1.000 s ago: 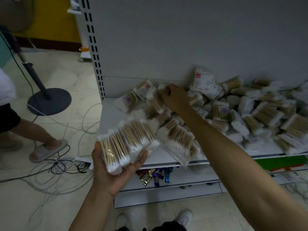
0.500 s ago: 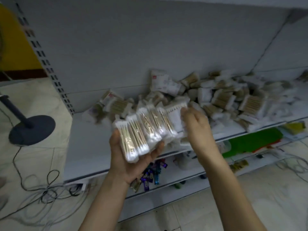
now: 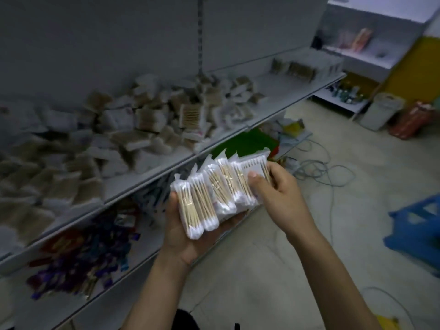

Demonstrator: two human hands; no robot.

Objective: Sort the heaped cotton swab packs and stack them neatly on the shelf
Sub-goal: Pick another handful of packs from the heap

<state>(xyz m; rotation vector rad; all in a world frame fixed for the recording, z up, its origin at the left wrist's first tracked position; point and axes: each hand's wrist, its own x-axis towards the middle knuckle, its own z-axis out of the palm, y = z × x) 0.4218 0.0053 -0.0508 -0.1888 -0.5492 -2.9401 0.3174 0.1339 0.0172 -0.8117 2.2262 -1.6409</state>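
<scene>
Packs point(image 3: 214, 194), several, fanned: we cradle them in left hand point(image 3: 188, 236), off the shelf point(image 3: 285, 89), near the heap point(image 3: 142, 125). Right hand point(image 3: 281, 191) pinches the end pack. Prob. light, film slippery, soft w/ stiff sticks; we'd grip across the middle, not the seams.

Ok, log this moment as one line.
left hand: cradles row of swab packs | right hand: grips rightmost pack | heap: unsorted on shelf
</scene>
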